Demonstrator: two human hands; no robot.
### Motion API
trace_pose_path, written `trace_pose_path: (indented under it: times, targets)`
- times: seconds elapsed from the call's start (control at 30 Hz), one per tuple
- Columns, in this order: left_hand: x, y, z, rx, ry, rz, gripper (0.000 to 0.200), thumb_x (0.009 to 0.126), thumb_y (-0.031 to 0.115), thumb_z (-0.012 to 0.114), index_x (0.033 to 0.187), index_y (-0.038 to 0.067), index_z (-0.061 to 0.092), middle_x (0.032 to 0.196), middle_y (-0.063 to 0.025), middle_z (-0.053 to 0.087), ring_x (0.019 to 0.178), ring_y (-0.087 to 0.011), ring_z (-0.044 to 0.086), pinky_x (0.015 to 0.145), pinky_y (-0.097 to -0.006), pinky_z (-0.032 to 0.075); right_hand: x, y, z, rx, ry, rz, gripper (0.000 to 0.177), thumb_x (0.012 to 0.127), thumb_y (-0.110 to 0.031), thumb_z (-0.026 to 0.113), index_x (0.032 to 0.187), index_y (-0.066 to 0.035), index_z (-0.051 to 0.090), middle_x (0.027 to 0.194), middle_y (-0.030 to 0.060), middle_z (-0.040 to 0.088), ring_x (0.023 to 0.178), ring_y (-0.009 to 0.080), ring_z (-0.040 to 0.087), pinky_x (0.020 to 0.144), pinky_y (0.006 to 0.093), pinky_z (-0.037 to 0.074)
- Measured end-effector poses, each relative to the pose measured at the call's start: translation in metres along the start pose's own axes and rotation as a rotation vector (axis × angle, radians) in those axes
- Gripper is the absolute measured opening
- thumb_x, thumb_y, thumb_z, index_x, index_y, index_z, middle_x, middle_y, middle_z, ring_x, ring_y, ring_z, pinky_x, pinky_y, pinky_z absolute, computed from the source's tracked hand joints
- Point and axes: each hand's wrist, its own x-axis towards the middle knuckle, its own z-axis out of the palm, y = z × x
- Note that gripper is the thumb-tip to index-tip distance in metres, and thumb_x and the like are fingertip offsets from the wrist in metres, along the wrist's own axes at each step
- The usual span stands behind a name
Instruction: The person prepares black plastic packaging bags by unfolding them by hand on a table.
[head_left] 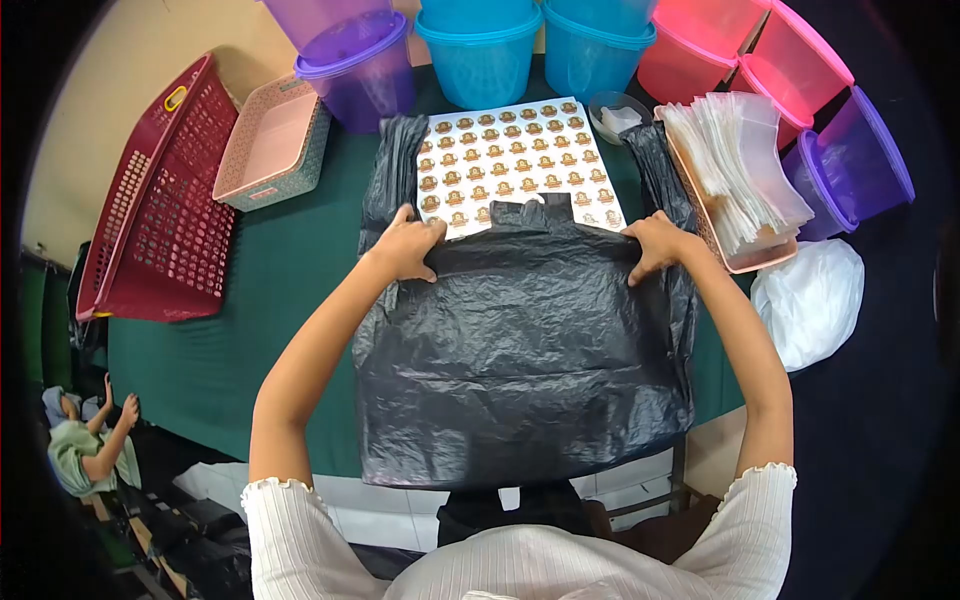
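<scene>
A large black plastic bag (520, 350) lies spread flat at the near side of the green-covered table, its two handles stretching away from me. My left hand (405, 247) grips the bag's upper left edge, at the base of the left handle. On the other side, my right hand (660, 245) has the upper right edge between thumb and fingers. Beyond the bag's top edge lies a white sheet (515, 160) with rows of round brown stickers, partly covered by the bag.
A dark red basket (165, 200) and a pink-grey basket (272, 145) stand left. Purple (365, 85), blue (480, 60) and pink tubs line the back. At right are a tray of clear packets (740, 170) and a white bag (810, 300). Another person (95, 450) is far left.
</scene>
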Motion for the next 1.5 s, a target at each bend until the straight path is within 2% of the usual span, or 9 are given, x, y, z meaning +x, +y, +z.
trace_pose_path:
  times: [0.07, 0.33, 0.53, 0.63, 0.8, 0.97, 1.17, 1.33, 1.5]
  targets:
    - [-0.006, 0.008, 0.009, 0.029, 0.010, 0.009, 0.036, 0.058, 0.021, 0.072, 0.084, 0.007, 0.051, 0.077, -0.0062, 0.061, 0.076, -0.0245, 0.057, 0.082, -0.0333, 0.034, -0.007, -0.005, 0.001, -0.033, -0.066, -0.031, 0.069, 0.044, -0.039, 0.075, 0.099, -0.001, 0.058, 0.079, 0.0141, 0.061, 0.080, 0.0274, 0.056, 0.081, 0.0318, 0.031]
    - [-0.056, 0.010, -0.022, 0.042, 0.063, -0.242, 0.024, 0.063, 0.021, 0.067, 0.081, 0.009, 0.057, 0.076, -0.0073, 0.061, 0.078, -0.0248, 0.057, 0.072, -0.0359, 0.039, -0.004, -0.029, -0.026, -0.131, 0.026, -0.133, 0.054, 0.045, -0.034, 0.077, 0.085, -0.001, 0.060, 0.080, 0.0153, 0.060, 0.080, 0.0278, 0.055, 0.075, 0.0330, 0.036]
    - [-0.086, -0.013, -0.004, 0.158, 0.073, -0.316, 0.066, 0.040, 0.054, 0.072, 0.082, 0.004, 0.061, 0.076, -0.0076, 0.061, 0.076, -0.0243, 0.057, 0.074, -0.0339, 0.036, 0.044, -0.048, -0.017, -0.171, 0.192, -0.244, 0.049, 0.044, -0.031, 0.077, 0.083, -0.005, 0.062, 0.078, 0.0115, 0.061, 0.079, 0.0247, 0.056, 0.076, 0.0316, 0.034]
    - [-0.084, 0.000, 0.014, 0.209, -0.100, -0.506, 0.060, 0.040, 0.055, 0.072, 0.076, 0.008, 0.062, 0.075, -0.0082, 0.061, 0.078, -0.0209, 0.058, 0.075, -0.0328, 0.036, 0.046, -0.058, -0.008, -0.236, 0.125, -0.174, 0.049, 0.044, -0.031, 0.077, 0.083, -0.007, 0.062, 0.078, 0.0106, 0.062, 0.079, 0.0227, 0.057, 0.076, 0.0316, 0.033]
    - [-0.109, 0.032, 0.045, 0.205, 0.435, -0.500, 0.034, 0.051, 0.030, 0.073, 0.066, 0.010, 0.049, 0.066, -0.0045, 0.052, 0.067, -0.0212, 0.053, 0.064, -0.0324, 0.035, 0.027, -0.061, 0.016, -0.209, 0.313, -0.220, 0.033, 0.055, -0.017, 0.071, 0.085, -0.007, 0.061, 0.075, 0.0087, 0.060, 0.077, 0.0213, 0.056, 0.074, 0.0326, 0.033]
    - [-0.128, 0.046, 0.130, 0.171, 0.650, -0.507, 0.012, 0.064, 0.005, 0.054, 0.075, 0.008, 0.050, 0.074, -0.0053, 0.052, 0.077, -0.0234, 0.053, 0.069, -0.0366, 0.041, 0.006, -0.071, 0.054, -0.270, 0.697, -0.363, 0.006, 0.066, -0.004, 0.051, 0.065, -0.009, 0.054, 0.061, 0.0041, 0.052, 0.068, 0.0184, 0.052, 0.069, 0.0316, 0.037]
    - [-0.140, 0.076, 0.106, -0.162, 0.699, -0.570, 0.032, 0.064, 0.015, 0.062, 0.086, 0.003, 0.041, 0.083, -0.0137, 0.046, 0.075, -0.0317, 0.047, 0.068, -0.0367, 0.038, -0.021, -0.085, 0.058, -0.264, 0.715, -0.273, 0.011, 0.066, -0.003, 0.052, 0.075, -0.008, 0.051, 0.070, 0.0058, 0.050, 0.076, 0.0212, 0.050, 0.079, 0.0348, 0.037]
    - [-0.152, 0.133, 0.094, -0.411, 0.390, -0.771, 0.072, 0.069, 0.043, 0.063, 0.118, -0.002, 0.036, 0.111, -0.0236, 0.037, 0.104, -0.0379, 0.037, 0.091, -0.0416, 0.029, -0.072, -0.098, 0.050, -0.130, 0.530, -0.289, 0.022, 0.063, -0.005, 0.058, 0.085, -0.007, 0.054, 0.079, 0.0065, 0.048, 0.083, 0.0212, 0.047, 0.085, 0.0400, 0.030]
    - [-0.155, 0.162, 0.107, -0.336, 0.414, -0.767, 0.077, 0.068, 0.046, 0.062, 0.123, -0.001, 0.033, 0.127, -0.0249, 0.026, 0.117, -0.0410, 0.025, 0.098, -0.0465, 0.021, -0.097, -0.108, 0.079, -0.036, 0.574, -0.318, 0.025, 0.065, -0.008, 0.059, 0.089, -0.008, 0.056, 0.081, 0.0057, 0.048, 0.082, 0.0204, 0.047, 0.088, 0.0394, 0.030]
